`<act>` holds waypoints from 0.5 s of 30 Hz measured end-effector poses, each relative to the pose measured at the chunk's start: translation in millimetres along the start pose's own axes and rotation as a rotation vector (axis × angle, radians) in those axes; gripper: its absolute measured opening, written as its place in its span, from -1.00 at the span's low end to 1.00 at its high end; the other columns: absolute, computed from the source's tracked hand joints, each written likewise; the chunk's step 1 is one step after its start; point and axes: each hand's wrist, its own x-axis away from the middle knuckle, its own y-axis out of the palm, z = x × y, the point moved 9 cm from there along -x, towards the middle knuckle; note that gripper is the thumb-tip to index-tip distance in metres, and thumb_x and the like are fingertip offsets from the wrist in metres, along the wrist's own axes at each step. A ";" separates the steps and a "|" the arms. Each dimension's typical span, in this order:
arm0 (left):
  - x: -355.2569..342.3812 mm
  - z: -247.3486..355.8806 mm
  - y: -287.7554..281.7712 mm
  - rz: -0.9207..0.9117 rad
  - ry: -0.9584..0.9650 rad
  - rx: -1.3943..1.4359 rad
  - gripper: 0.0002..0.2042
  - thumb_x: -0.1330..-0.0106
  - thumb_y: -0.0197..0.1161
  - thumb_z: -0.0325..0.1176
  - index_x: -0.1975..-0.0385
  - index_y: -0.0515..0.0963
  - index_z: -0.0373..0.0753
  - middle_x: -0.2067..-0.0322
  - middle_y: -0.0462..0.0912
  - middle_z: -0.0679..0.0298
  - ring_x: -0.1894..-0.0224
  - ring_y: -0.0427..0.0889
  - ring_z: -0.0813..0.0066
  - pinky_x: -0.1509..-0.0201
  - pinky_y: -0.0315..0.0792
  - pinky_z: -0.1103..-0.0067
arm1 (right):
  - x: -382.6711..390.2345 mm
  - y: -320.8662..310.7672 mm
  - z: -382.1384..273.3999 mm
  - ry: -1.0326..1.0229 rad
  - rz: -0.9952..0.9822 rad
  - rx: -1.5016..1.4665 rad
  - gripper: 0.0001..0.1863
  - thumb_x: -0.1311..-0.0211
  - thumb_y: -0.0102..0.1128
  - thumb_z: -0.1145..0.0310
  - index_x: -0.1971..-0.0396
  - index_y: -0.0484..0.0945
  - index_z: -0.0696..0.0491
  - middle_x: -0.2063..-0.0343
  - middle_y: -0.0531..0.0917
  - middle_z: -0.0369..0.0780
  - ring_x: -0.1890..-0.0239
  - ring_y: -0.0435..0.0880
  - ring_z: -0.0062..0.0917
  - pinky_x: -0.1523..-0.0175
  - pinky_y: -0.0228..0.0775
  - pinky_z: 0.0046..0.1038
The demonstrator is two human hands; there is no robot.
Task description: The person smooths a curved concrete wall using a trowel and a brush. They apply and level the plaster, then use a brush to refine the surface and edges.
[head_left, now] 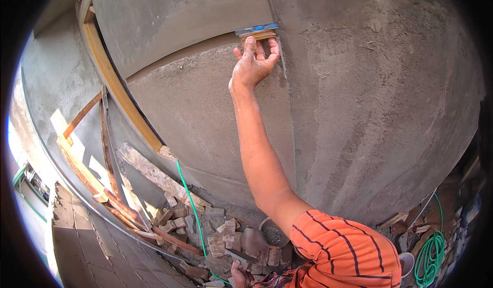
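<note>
My right hand [255, 64] reaches up the grey plastered wall [190, 93], closed around a small flat tool [258, 32]. This tool has a blue strip along its top and a tan, ridged body; its exact kind is unclear. It sits at the right end of a recessed horizontal groove [185, 54], near a vertical line in the plaster. Low in the view, my left hand [239, 273] grips a trowel [241, 256] with a grey blade. Part of that hand is cut off by the lower edge.
Broken bricks [223, 234] litter the ground below the wall, beside a round bucket [275, 232]. Wooden boards [154, 170] lean at the left near a timber frame [115, 72]. A green hose [189, 198] runs down among the rubble; coiled green hose [430, 257] lies at the right.
</note>
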 end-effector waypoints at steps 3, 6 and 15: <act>4.4 1.0 5.9 -0.054 -0.065 -0.009 -0.80 -0.29 -0.04 -0.21 0.26 0.41 -0.18 0.42 0.60 0.27 0.52 0.54 0.37 0.50 0.41 0.49 | 12.5 7.0 18.3 0.154 -0.050 -0.035 -0.52 -0.25 0.17 0.42 -0.09 0.17 -0.09 0.13 0.51 -0.21 0.17 0.54 -0.60 0.21 0.57 -0.52; -12.8 -0.8 -3.1 0.011 0.047 0.032 -0.79 -0.29 -0.04 -0.21 0.24 0.41 -0.19 0.41 0.60 0.26 0.51 0.54 0.36 0.49 0.41 0.48 | 24.6 6.1 33.3 0.193 -0.061 -0.041 -0.51 -0.25 0.17 0.42 -0.10 0.16 -0.09 0.12 0.51 -0.21 0.18 0.55 -0.61 0.23 0.57 -0.54; -19.0 -4.2 -7.2 -0.002 0.023 0.019 -0.82 -0.26 0.01 -0.21 0.30 0.40 -0.16 0.44 0.57 0.33 0.54 0.50 0.39 0.51 0.39 0.49 | 15.1 4.3 23.7 0.159 -0.071 -0.036 -0.53 -0.25 0.16 0.46 -0.08 0.17 -0.08 0.12 0.48 -0.19 0.21 0.56 -0.61 0.23 0.59 -0.61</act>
